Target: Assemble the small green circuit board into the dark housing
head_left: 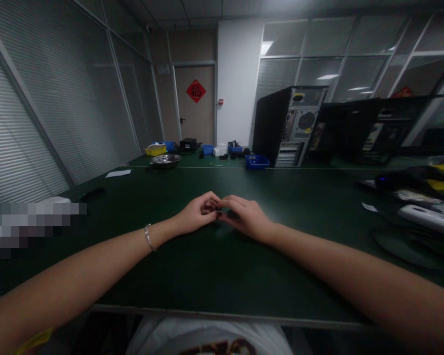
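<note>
My left hand point(200, 213) and my right hand point(249, 217) meet over the middle of the green tabletop, fingertips almost touching. Between the thumb and fingers of my right hand is a small dark-handled screwdriver-like tool point(232, 214), its thin metal shaft pointing left toward my left hand. The fingers of my left hand are curled and pinched around something small and dark at the shaft's end, too hidden to name. A silver bracelet circles my left wrist.
The green table point(192, 286) holds a metal dish point(165, 160), a blue bin point(257, 161) and a computer tower point(288, 125) at the back. Cables and a white device point(429, 218) lie to the right. A white paper point(118, 173) is at the back left.
</note>
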`<control>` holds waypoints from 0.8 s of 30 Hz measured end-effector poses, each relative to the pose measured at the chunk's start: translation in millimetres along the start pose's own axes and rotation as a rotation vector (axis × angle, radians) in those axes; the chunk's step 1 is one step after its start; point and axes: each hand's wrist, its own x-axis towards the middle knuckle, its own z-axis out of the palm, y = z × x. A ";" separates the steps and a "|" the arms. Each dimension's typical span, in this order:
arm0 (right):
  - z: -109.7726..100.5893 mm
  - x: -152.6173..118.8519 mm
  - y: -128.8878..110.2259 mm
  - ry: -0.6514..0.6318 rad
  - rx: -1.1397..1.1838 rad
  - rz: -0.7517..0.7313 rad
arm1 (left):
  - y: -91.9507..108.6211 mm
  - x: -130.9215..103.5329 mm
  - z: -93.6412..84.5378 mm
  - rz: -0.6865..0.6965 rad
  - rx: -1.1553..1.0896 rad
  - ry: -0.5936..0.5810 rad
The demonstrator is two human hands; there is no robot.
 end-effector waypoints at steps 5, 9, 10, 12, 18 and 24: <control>-1.5 -2.0 2.2 0.037 0.067 0.042 | 0.4 0.7 -2.0 0.022 0.086 0.059; 0.1 -2.7 6.3 0.065 0.112 0.113 | -1.3 0.0 -3.2 0.017 0.112 0.061; 0.7 -2.8 7.4 0.067 0.124 0.135 | -2.0 -0.1 -3.3 0.015 0.107 0.055; 1.7 -2.9 9.2 0.059 0.164 0.183 | -3.2 -0.1 -3.8 0.014 0.096 0.042; 2.4 -2.0 11.1 -0.040 0.215 0.233 | -5.2 1.1 -7.6 -0.013 0.100 0.059; 1.7 -2.0 12.4 -0.060 0.120 0.215 | -7.5 1.7 -8.9 -0.025 0.077 0.023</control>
